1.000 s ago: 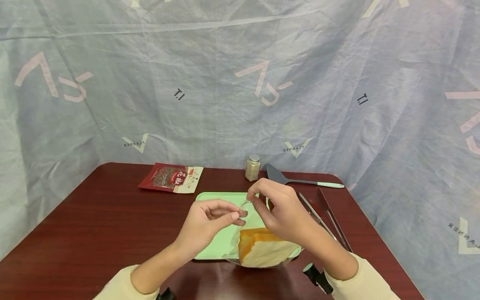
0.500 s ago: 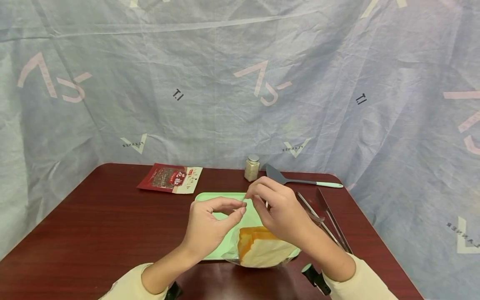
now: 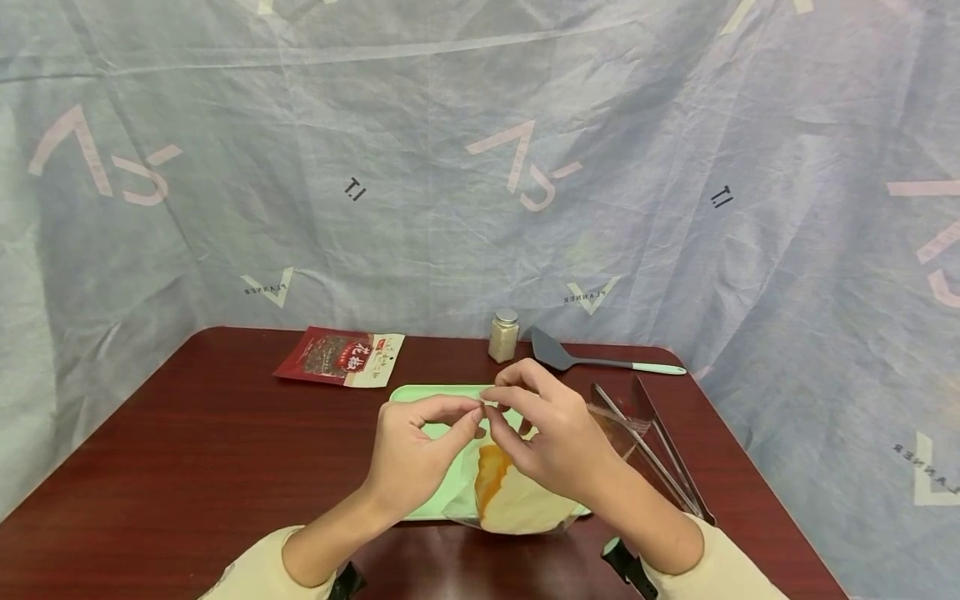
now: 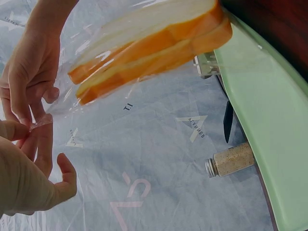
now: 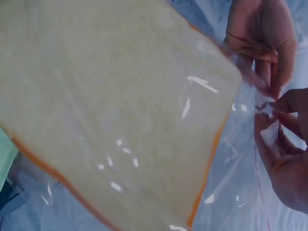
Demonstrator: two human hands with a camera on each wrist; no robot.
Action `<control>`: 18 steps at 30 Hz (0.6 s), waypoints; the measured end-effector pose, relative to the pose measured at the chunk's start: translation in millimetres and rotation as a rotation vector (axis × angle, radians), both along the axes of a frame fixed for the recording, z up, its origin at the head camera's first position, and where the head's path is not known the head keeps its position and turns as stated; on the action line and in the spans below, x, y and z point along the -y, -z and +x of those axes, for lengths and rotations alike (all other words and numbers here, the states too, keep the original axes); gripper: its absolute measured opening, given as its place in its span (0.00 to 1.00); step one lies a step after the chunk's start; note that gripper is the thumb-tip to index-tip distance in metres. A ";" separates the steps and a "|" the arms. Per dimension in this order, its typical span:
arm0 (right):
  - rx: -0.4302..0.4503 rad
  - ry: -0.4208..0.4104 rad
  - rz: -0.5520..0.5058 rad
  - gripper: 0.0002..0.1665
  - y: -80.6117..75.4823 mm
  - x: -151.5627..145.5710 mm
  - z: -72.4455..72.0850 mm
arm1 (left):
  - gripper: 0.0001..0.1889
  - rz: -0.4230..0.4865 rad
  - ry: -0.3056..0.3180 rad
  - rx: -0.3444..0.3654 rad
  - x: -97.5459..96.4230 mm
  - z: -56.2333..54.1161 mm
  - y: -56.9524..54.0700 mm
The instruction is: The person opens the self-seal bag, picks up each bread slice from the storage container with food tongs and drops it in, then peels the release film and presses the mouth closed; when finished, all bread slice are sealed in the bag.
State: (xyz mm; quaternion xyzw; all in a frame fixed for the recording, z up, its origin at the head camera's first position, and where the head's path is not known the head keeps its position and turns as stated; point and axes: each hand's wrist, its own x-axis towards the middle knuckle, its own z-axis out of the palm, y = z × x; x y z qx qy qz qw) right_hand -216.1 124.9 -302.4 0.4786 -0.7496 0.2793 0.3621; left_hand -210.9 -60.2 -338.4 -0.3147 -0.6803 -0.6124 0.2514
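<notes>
Slices of bread (image 3: 517, 500) sit in a clear plastic bag (image 5: 226, 192), held above the front of the light green tray (image 3: 431, 508). My left hand (image 3: 412, 454) pinches the gathered top of the bag between thumb and index finger. Close against it, my right hand (image 3: 558, 429) pinches the same bit of plastic. In the left wrist view the two orange-crusted slices (image 4: 159, 48) show through the film, tilted. The right wrist view has the pale face of one slice (image 5: 120, 106) filling much of it, with both hands' fingertips meeting at the right.
On the dark red table (image 3: 225, 467), a red spice packet (image 3: 341, 357) lies at the back left. A small jar (image 3: 504, 336) and a spatula (image 3: 585, 360) are behind the tray. Metal tongs (image 3: 667, 458) lie at the right, partly under my right forearm.
My fingertips have come together at the bag's top, the right hand shifting slightly left and down. The bread has tilted a little. The table items have stayed put.
</notes>
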 end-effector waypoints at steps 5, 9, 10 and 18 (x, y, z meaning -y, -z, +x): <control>-0.021 -0.038 0.043 0.11 -1.9 -3.0 -3.2 | 0.06 -0.037 0.035 -0.055 3.1 0.1 -1.2; -0.043 -0.058 0.071 0.13 -4.8 -4.2 -4.2 | 0.06 -0.058 0.056 -0.066 5.4 -0.5 -2.2; -0.047 -0.062 0.076 0.13 -5.3 -4.3 -4.4 | 0.06 -0.063 0.059 -0.073 5.7 -0.7 -2.4; -0.093 -0.094 0.118 0.10 -8.1 -3.1 -6.8 | 0.08 -0.118 0.061 -0.135 9.0 -2.6 -2.2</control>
